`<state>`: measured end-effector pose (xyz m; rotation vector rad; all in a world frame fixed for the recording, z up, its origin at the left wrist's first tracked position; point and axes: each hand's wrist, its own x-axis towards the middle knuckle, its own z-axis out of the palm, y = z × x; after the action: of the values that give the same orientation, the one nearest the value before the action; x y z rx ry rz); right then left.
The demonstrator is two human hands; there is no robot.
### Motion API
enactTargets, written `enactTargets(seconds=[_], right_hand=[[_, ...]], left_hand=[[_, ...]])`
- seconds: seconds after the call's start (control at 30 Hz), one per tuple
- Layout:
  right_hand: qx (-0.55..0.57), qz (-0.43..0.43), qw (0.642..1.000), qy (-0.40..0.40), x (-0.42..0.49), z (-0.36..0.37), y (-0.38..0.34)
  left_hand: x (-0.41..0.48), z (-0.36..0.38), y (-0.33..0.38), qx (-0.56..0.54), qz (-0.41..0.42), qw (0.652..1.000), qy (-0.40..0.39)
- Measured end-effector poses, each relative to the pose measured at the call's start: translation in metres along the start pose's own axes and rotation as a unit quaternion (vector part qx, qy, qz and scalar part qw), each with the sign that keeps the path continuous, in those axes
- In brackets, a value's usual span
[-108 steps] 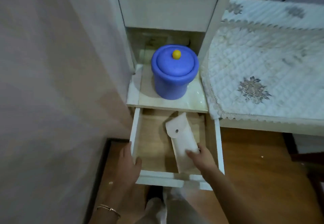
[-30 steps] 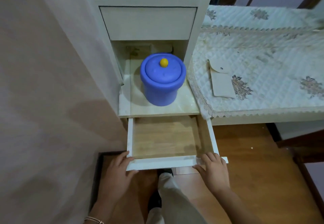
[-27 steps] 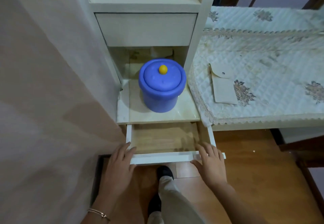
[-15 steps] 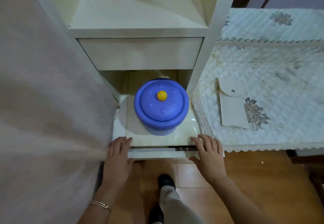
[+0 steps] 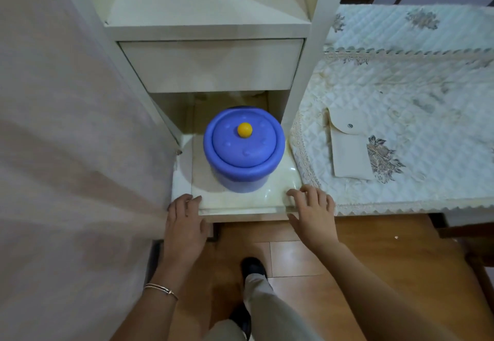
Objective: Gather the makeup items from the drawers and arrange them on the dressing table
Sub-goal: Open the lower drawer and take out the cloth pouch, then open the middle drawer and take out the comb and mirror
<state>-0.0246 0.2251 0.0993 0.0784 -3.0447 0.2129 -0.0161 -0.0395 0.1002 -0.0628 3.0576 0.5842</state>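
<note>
Now pouch point(image 5: 348, 145) long axis front-back, flap away; left hand point(image 5: 184, 227), right hand point(image 5: 314, 212) splayed, empty.

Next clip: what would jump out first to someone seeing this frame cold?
The bright blue lidded pot with its yellow knob dominates, standing on the open shelf under a closed drawer. Below it, the left hand and right hand rest open and empty at the shelf's front edge. To the right, a cream snap pouch lies flat on the quilted table cover.
</note>
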Motion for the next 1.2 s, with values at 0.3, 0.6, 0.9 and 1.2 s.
enactTargets(seconds=[0.3,0.6,0.9,1.2], right_hand=[[0.227,0.206,0.935,-0.179,-0.167,-0.019,-0.002],[0.392,0.550,0.703,-0.223,-0.400,0.001,-0.005],[0.445,0.628,0.600,-0.218,-0.490,-0.001,0.067],[0.435,0.597,0.640,-0.212,-0.512,-0.043,0.252]], left_hand=[[-0.122,0.014,-0.034,-0.133,-0.052,0.953,-0.266],[-0.264,0.032,-0.061,-0.108,-0.166,0.873,-0.445],[-0.281,0.066,0.014,-0.169,-0.262,0.863,-0.399],[-0.344,0.115,0.181,-0.245,-0.284,0.847,-0.376]])
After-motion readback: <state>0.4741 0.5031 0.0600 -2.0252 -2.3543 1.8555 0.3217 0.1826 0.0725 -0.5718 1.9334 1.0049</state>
